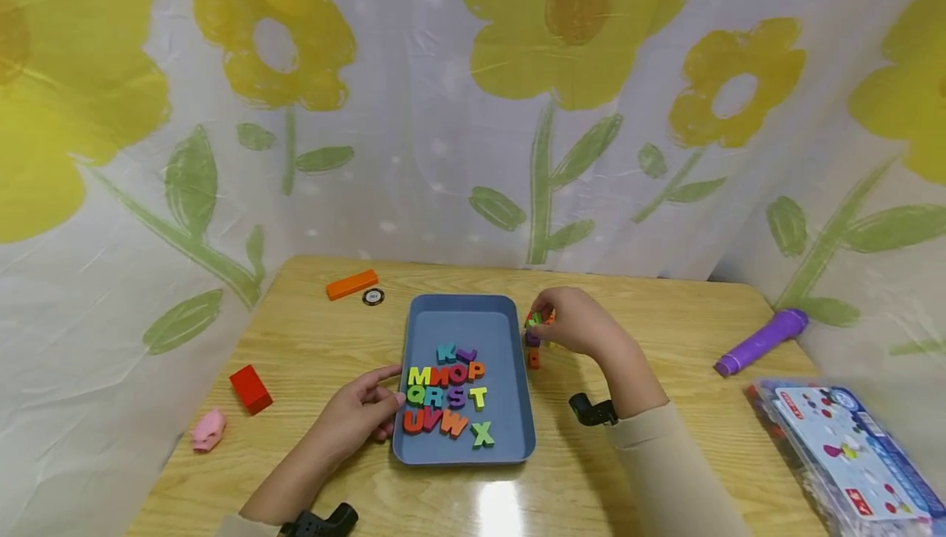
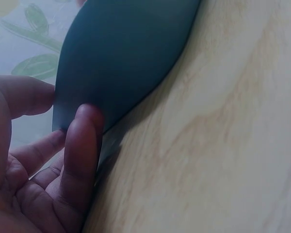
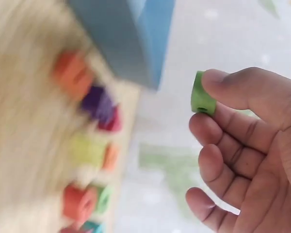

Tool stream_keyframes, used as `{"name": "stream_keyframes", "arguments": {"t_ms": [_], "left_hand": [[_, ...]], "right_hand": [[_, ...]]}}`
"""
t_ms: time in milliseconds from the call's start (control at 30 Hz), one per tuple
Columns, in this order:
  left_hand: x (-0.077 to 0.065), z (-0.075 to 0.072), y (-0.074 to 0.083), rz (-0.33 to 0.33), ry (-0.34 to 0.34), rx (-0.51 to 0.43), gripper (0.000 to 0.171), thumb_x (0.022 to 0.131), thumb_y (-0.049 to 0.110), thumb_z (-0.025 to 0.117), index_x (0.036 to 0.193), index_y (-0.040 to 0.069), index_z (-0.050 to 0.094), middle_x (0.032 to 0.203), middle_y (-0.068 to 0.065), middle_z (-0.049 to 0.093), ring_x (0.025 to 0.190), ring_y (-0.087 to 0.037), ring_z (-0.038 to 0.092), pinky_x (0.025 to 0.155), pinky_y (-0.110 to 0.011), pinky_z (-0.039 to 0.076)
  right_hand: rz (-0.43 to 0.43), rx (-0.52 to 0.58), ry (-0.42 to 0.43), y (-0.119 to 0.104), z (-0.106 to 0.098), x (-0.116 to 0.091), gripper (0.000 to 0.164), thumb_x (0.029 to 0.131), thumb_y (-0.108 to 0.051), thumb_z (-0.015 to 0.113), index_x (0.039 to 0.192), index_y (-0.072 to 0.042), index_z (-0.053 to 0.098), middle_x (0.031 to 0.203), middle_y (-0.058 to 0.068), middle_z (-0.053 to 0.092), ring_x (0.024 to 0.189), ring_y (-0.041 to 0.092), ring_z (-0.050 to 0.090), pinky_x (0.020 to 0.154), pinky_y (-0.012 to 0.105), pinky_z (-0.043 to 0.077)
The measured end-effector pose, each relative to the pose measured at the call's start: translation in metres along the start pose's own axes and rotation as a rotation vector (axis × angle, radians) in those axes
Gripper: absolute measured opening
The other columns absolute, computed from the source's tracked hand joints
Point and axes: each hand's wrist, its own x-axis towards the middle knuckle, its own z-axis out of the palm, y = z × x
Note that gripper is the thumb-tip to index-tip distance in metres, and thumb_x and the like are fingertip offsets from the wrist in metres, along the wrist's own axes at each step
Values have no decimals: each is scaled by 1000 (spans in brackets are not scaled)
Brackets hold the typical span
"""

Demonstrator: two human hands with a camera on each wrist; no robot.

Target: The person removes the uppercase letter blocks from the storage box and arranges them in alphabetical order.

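Note:
A blue-grey tray (image 1: 460, 319) holds several coloured letter blocks in rows, running from a teal K (image 1: 446, 353) to a green X (image 1: 483, 435). My left hand (image 1: 360, 410) is at the tray's left side, its thumb on the rim and its other fingers against the outer wall; in the left wrist view that wall (image 2: 126, 53) fills the top. To the right of the tray, my right hand (image 1: 580, 322) pinches a small green letter block (image 3: 202, 94) between thumb and index finger. Its letter cannot be read. Beneath are more blocks, among them an orange one (image 1: 534, 359) and a purple one (image 3: 97, 103).
On the left lie a red block (image 1: 251, 390) and a pink pig-like figure (image 1: 209, 430). Behind the tray are an orange bar (image 1: 351, 284) and a black-rimmed chip (image 1: 374, 297). A purple tube (image 1: 761, 343) and a clear box (image 1: 850, 455) are at the right.

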Motion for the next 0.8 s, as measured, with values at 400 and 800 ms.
{"name": "stream_keyframes", "arguments": {"t_ms": [400, 800], "left_hand": [[0, -2, -3, -12, -5, 6, 61, 105, 16, 73, 162, 7, 51, 102, -10, 73, 70, -19, 64, 60, -29, 59], [1, 1, -1, -14, -4, 10, 61, 105, 16, 73, 162, 8, 51, 100, -9, 72, 70, -19, 62, 60, -29, 58]], "right_hand": [[111, 3, -71, 35, 28, -20, 23, 95, -11, 82, 116, -3, 77, 90, 3, 66, 81, 19, 56, 74, 36, 50], [158, -28, -65, 39, 36, -24, 21, 94, -15, 85, 113, -7, 79, 85, 2, 65, 77, 19, 56, 71, 35, 49]]}}
